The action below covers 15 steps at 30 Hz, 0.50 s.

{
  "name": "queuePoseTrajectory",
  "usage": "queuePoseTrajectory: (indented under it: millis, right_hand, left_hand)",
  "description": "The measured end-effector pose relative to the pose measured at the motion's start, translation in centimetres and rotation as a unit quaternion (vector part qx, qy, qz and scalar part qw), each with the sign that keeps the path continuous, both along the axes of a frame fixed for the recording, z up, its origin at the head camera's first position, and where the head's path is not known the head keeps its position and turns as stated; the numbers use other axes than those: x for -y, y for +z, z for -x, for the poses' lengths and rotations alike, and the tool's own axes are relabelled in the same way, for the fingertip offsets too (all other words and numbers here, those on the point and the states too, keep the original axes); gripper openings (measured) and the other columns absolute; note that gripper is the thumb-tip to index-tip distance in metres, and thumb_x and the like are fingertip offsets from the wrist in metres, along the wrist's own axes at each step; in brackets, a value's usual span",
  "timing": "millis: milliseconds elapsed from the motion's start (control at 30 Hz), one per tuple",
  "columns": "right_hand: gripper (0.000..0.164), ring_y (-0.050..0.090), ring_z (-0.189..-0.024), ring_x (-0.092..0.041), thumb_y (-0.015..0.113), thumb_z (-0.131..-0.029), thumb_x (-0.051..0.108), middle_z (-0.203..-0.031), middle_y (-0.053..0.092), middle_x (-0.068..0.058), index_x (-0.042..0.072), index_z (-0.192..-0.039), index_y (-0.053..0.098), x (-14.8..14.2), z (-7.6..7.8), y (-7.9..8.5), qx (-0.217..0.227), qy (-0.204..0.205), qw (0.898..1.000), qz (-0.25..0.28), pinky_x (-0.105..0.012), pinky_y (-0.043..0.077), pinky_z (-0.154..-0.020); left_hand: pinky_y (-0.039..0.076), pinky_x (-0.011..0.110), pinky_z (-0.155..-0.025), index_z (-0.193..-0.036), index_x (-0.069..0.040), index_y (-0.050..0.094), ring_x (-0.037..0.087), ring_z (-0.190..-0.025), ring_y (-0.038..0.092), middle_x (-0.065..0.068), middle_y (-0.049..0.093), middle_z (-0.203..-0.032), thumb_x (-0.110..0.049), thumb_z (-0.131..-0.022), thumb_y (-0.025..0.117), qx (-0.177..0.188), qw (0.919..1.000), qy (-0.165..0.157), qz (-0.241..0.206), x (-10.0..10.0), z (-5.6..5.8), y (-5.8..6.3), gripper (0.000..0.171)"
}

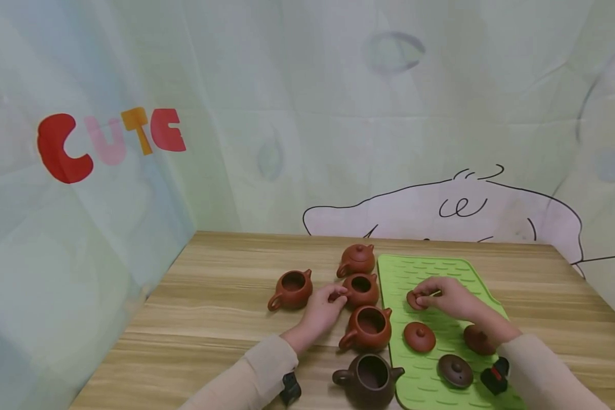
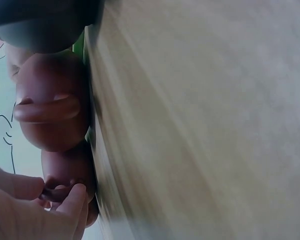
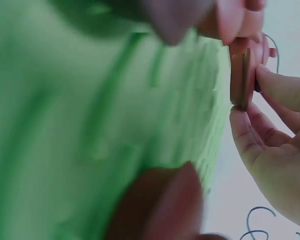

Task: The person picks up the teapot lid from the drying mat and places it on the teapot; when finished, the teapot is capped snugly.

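Note:
My left hand [image 1: 322, 315] pinches the handle of a small reddish-brown teapot [image 1: 367, 298] that stands lidless on the table; the left wrist view shows thumb and fingers closed on that handle [image 2: 57, 192]. Over the green mat, my right hand [image 1: 451, 297] holds a small reddish lid [image 3: 243, 80] by its knob. In the right wrist view the lid is tilted on edge, apart from the mat. Just behind the gripped teapot stands a lidded teapot [image 1: 357, 262]. In front of it are another open reddish teapot [image 1: 371, 339] and a dark brown open one [image 1: 371, 393].
A further open reddish teapot [image 1: 294, 299] stands to the left. On the green mat [image 1: 425, 267] lie a reddish lid [image 1: 419, 337], a dark lid [image 1: 455, 371] and another reddish lid [image 1: 476, 339], partly behind my right forearm. A printed curtain [image 1: 287, 114] rises behind the table.

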State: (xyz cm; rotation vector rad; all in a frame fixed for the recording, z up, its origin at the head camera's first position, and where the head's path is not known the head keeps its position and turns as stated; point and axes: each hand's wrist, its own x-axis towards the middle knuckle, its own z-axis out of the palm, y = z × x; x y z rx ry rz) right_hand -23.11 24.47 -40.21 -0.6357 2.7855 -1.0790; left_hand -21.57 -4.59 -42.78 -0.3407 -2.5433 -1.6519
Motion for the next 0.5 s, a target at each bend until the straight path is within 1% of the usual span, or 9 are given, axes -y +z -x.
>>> queuePoseTrajectory:
  millis: [167, 333, 400, 500]
  right_hand:
    - [0.019, 0.063, -0.090, -0.018, 0.067, -0.090, 0.011, -0.099, 0.069, -0.008, 0.001, -0.105, 0.070, 0.8, 0.5, 1.3, -0.015, 0.013, 1.000, 0.010, -0.029, 0.053, -0.072]
    - [0.021, 0.064, -0.086, -0.017, 0.066, -0.091, 0.015, -0.096, 0.069, -0.008, 0.000, -0.106, 0.069, 2.0, 1.3, 2.2, -0.031, 0.035, 0.998, 0.036, -0.033, 0.055, -0.071]
    - [0.022, 0.064, -0.085, -0.014, 0.067, -0.091, 0.018, -0.096, 0.069, -0.005, 0.002, -0.106, 0.069, 2.7, 1.4, 2.5, -0.026, 0.032, 0.998, 0.044, -0.034, 0.055, -0.071]
    - [0.021, 0.064, -0.086, -0.015, 0.066, -0.091, 0.017, -0.096, 0.069, -0.005, 0.003, -0.106, 0.070, 3.7, 1.8, 2.8, -0.018, 0.033, 0.998, 0.050, -0.035, 0.054, -0.073]
  left_hand:
    - [0.048, 0.030, -0.077, -0.101, 0.004, 0.068, 0.021, -0.089, 0.059, 0.014, 0.068, -0.095, 0.000, -0.088, 0.062, 0.005, 1.0000, -0.002, -0.002, 0.0, 0.0, 0.0, 0.014]
    - [0.048, 0.030, -0.078, -0.101, 0.003, 0.069, 0.021, -0.090, 0.060, 0.014, 0.068, -0.096, 0.000, -0.089, 0.062, 0.005, 1.0000, -0.002, 0.001, 0.1, 0.0, 0.1, 0.015]
    - [0.048, 0.030, -0.078, -0.101, 0.003, 0.069, 0.021, -0.090, 0.060, 0.014, 0.068, -0.096, 0.000, -0.089, 0.062, 0.004, 1.0000, -0.002, 0.003, 0.1, 0.0, 0.1, 0.015]
    - [0.048, 0.031, -0.078, -0.101, 0.003, 0.069, 0.022, -0.090, 0.060, 0.014, 0.068, -0.096, 0.000, -0.088, 0.063, 0.004, 1.0000, -0.002, 0.004, 0.1, 0.0, 0.1, 0.014]
